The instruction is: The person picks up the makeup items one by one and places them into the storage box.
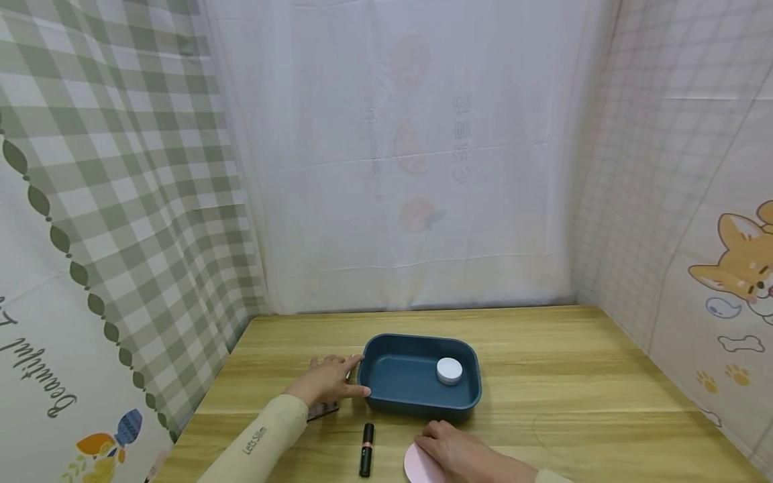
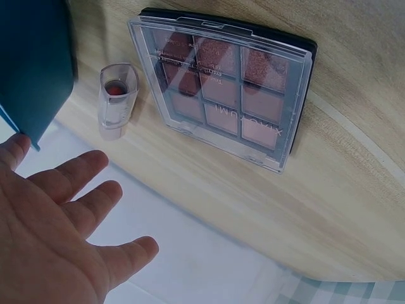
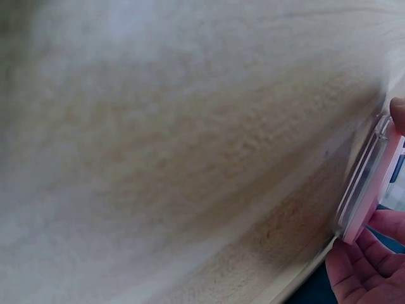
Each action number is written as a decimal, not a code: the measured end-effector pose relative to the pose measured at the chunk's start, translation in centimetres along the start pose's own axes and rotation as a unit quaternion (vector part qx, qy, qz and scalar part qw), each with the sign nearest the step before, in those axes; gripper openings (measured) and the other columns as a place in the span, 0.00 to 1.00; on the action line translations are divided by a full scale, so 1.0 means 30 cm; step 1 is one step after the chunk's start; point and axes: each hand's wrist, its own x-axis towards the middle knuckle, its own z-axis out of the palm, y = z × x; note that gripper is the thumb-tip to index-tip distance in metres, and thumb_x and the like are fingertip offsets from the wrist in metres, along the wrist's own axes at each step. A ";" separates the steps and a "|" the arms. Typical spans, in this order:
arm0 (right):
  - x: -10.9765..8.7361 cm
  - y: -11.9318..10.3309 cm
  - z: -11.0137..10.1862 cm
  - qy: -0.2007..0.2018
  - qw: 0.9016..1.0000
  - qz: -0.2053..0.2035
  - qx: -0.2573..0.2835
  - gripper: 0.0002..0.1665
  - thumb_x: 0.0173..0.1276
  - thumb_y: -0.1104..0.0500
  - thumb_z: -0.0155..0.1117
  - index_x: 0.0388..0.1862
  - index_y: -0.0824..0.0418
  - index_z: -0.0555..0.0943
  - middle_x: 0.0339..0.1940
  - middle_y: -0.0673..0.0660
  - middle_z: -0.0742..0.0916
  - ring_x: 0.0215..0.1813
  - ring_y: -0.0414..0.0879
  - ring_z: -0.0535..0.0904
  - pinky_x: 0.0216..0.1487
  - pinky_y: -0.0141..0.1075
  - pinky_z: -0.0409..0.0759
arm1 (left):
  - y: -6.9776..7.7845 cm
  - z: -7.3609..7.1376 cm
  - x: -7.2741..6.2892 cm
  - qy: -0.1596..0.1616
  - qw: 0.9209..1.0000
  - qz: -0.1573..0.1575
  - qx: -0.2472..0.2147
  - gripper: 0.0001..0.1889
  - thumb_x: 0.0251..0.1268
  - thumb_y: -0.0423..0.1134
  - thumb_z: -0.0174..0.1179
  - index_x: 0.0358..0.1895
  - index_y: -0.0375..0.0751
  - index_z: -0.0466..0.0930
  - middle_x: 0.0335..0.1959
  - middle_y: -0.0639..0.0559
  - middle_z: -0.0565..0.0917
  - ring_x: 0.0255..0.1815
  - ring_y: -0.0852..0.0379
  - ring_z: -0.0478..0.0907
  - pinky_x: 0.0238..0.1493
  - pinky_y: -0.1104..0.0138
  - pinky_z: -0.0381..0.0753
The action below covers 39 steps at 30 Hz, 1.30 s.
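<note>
At blue tray (image 1: 401,377) edge, left fingers (image 1: 357,390) spread wide; right fingers (image 1: 432,429) hold pink compact (image 1: 421,464), table (image 1: 555,376) extending right

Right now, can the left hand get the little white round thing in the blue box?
Probably yes. The left hand is beside the blue box, so the box's side is in the way, but the top is open and nothing covers the white round thing.

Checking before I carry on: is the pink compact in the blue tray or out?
Out: the head view shows the right hand holding the pink compact outside the blue tray, on its near side.
</note>
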 end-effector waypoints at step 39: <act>0.049 -0.064 -0.125 0.103 0.991 0.078 0.036 0.43 0.54 0.43 0.77 0.63 0.65 0.78 0.52 0.53 0.79 0.50 0.41 0.74 0.47 0.34 0.79 | 0.001 0.002 0.005 0.004 1.000 -0.002 0.001 0.42 0.61 0.66 0.62 0.75 0.50 0.64 0.66 0.38 0.73 0.71 0.37 0.64 0.66 0.30 0.51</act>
